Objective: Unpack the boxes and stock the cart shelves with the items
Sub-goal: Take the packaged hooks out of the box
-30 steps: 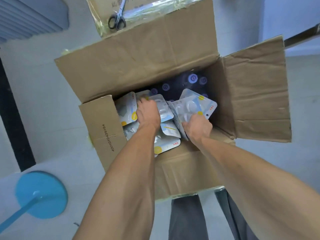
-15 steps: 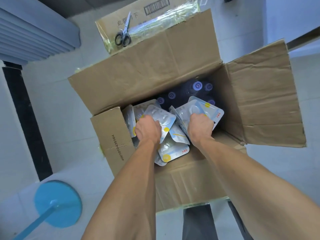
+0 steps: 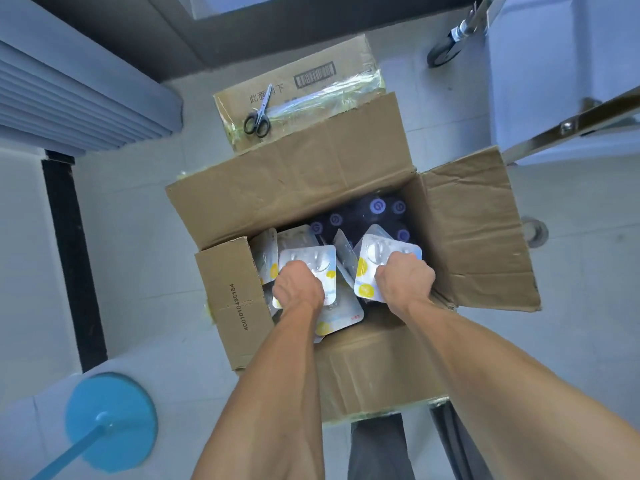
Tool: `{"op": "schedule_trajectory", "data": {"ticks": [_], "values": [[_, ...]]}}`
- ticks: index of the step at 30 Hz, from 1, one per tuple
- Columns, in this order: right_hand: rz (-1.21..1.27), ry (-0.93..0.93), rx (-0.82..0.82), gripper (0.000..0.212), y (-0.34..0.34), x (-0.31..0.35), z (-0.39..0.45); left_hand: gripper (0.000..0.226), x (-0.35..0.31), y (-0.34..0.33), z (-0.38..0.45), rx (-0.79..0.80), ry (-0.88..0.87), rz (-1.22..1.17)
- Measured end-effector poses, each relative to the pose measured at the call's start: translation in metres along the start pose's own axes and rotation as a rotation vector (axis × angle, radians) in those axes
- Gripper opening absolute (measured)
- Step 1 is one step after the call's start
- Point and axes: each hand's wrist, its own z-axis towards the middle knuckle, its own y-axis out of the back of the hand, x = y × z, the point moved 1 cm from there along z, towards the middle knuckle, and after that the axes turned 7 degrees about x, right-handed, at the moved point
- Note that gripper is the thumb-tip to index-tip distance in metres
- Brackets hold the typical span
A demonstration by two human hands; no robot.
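Fingers of both hands are curling round blister packs inside the open cardboard box [image 3: 467, 237], whose four flaps are folding outward while it is sitting on the pale tiled floor [image 3: 138, 237]. Dark bottles [image 3: 377, 209] with round pale caps are filling its far half, and a loose heap of blister packs [image 3: 332, 320] is lying in its near half. A second, taped cardboard box [image 3: 311, 81] is standing just behind it, with black-handled scissors [image 3: 257, 119] resting on top. The left hand [image 3: 298, 289] is gripping a white pack [image 3: 311, 261] with yellow dots; the right hand [image 3: 405, 282] is gripping another pack [image 3: 374, 261], clear-domed and yellow-spotted, both just above the heap
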Motion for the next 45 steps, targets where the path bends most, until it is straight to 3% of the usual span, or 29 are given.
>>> {"op": "schedule_trajectory", "data": {"ticks": [7, 12, 19, 23, 31, 40, 45], "values": [[0.447, -0.057, 0.034, 0.027, 0.115, 0.011, -0.067, 0.025, -0.013, 0.077, -0.082, 0.031, 0.096, -0.339], [0.59, -0.023, -0.085, 0.032, 0.248, -0.003, -0.14, 0.035, -0.039, 0.163, -0.166, 0.022, 0.041, -0.423], [0.717, -0.126, -0.253, 0.026, 0.394, -0.083, -0.228, 0.039, -0.124, 0.295, -0.305, -0.119, -0.115, -0.468], [0.813, -0.143, -0.339, 0.025, 0.451, -0.148, -0.25, 0.035, -0.182, 0.328, -0.379, -0.253, -0.215, -0.548], [0.84, -0.174, -0.475, 0.032, 0.529, -0.337, -0.254, 0.031, -0.342, 0.274, -0.51, -0.277, -0.323, -0.472], [0.917, -0.391, -0.51, 0.029, 0.549, -0.551, -0.238, 0.03, -0.52, 0.178, -0.619, -0.159, -0.484, -0.28], [0.958, -0.48, -0.571, 0.044, 0.57, -0.63, -0.212, 0.032, -0.596, 0.149, -0.651, -0.074, -0.561, -0.237]]}}
